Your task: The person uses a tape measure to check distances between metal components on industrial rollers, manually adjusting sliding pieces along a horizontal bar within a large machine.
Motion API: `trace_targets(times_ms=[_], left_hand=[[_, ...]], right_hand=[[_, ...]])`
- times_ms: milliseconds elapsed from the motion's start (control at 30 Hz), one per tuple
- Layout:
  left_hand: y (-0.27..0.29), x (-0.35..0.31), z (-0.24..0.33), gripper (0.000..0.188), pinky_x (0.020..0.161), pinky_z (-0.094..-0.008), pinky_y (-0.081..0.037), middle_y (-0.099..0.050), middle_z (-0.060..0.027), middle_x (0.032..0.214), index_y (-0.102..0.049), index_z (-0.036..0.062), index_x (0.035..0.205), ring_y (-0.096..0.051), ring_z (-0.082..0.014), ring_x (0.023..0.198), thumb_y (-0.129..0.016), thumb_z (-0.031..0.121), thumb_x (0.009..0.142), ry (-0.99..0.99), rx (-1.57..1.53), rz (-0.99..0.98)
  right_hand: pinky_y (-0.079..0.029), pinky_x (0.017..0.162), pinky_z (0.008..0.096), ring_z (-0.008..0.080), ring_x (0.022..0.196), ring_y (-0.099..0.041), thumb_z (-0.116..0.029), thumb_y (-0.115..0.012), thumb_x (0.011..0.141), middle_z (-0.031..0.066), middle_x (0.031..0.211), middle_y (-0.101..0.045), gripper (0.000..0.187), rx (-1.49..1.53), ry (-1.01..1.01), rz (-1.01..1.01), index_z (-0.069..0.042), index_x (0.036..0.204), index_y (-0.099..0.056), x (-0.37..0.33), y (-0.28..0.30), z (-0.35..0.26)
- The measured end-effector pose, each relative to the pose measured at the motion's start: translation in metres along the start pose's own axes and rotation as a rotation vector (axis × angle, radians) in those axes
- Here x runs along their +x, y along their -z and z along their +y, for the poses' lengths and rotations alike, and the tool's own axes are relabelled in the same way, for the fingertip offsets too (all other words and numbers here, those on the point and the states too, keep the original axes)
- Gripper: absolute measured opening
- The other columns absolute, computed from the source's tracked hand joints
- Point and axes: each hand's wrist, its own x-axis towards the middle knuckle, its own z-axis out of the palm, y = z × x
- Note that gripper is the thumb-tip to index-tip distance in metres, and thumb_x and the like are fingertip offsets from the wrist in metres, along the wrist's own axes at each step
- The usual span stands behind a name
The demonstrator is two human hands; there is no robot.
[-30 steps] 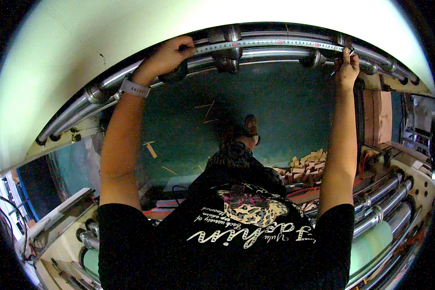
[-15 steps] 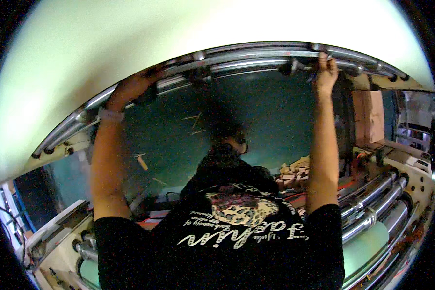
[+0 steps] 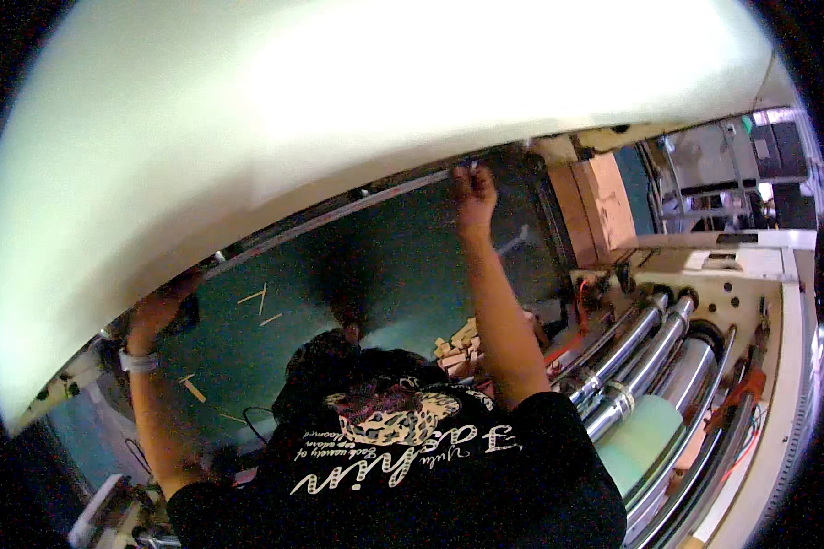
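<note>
A broad white sheet (image 3: 357, 82) fills the upper part of the head view. Along its lower edge runs a long, dull metal bar (image 3: 339, 215), slanting up to the right. My right hand (image 3: 476, 197) is at the bar's right part, fingers curled closed around it. At the bar's far left end my left hand (image 3: 158, 316) reaches up against the sheet's edge, a pale band around its wrist. Shadow and the sheet hide the left fingers. Both arms are stretched out and raised away from my black printed shirt (image 3: 394, 467).
Metal rollers (image 3: 645, 357) and a pale green roll (image 3: 645, 435) sit in a cream machine frame (image 3: 751, 316) at right. Small wooden pieces (image 3: 462, 348) lie heaped on the green floor (image 3: 394, 274), with thin sticks (image 3: 261, 297) further left. Brown cardboard (image 3: 600, 206) stands beyond.
The view has turned, so the bar slants more and the shiny rollers beside it are mostly hidden behind the sheet. Both hands now appear lower and further left, still at the bar.
</note>
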Motion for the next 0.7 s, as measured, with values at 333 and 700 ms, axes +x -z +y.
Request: trace_targets(times_ms=[333,700], left_hand=[[-0.097,0.088,0.134,0.018,0.066,-0.0291,-0.043,-0.056,-0.0065,0.077,-0.056,0.0047,0.088,-0.053,-0.0162,0.07,-0.058,0.021,0.08,-0.08,-0.076,-0.261],[-0.146,0.099,0.17,0.01,0.066,-0.0249,-0.042,-0.058,-0.0092,0.077,-0.057,0.0005,0.085,-0.051,-0.0144,0.07,-0.057,0.009,0.081,-0.028,-0.097,0.172]], right_hand=[[-0.04,0.061,0.024,0.0092,0.067,-0.045,-0.017,-0.056,0.084,-0.0007,0.076,-0.053,0.014,-0.319,0.254,0.217,-0.004,0.089,-0.054,0.139,0.205,-0.041],[-0.037,0.06,0.0298,0.0157,0.073,-0.044,-0.019,-0.049,0.086,0.0046,0.089,-0.053,0.015,-0.094,0.199,-0.021,-0.011,0.099,-0.05,0.299,0.251,0.061]])
